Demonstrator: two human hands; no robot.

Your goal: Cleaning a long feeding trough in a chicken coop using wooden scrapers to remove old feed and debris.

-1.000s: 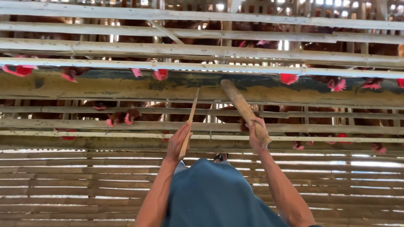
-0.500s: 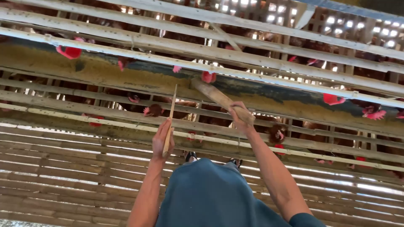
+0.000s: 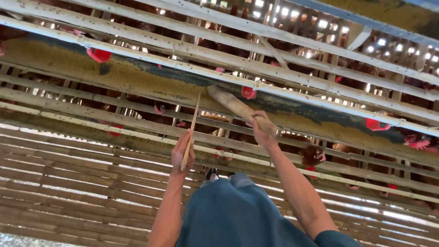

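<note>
Left hand (image 3: 183, 153) pinching thin stick (image 3: 190, 130), right hand (image 3: 260, 130) wrapped round thick wooden paddle (image 3: 238, 109), angled into feed trough (image 3: 137, 80) for levelling

The thin stick (image 3: 190, 130) is pale tan; the thick wooden stick (image 3: 238, 109) is dull beige. The feed trough (image 3: 137, 80) is mustard-yellow, streaked dark blue-grey. The hens' combs (image 3: 99, 55) are bright red, the bamboo slats (image 3: 68, 178) weathered brown, the shirt (image 3: 238, 215) slate blue.

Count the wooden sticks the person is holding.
2. A thin flat stick is in the left hand, pointing up toward the feed trough. A thick round stick is in the right hand, reaching the trough.
</note>
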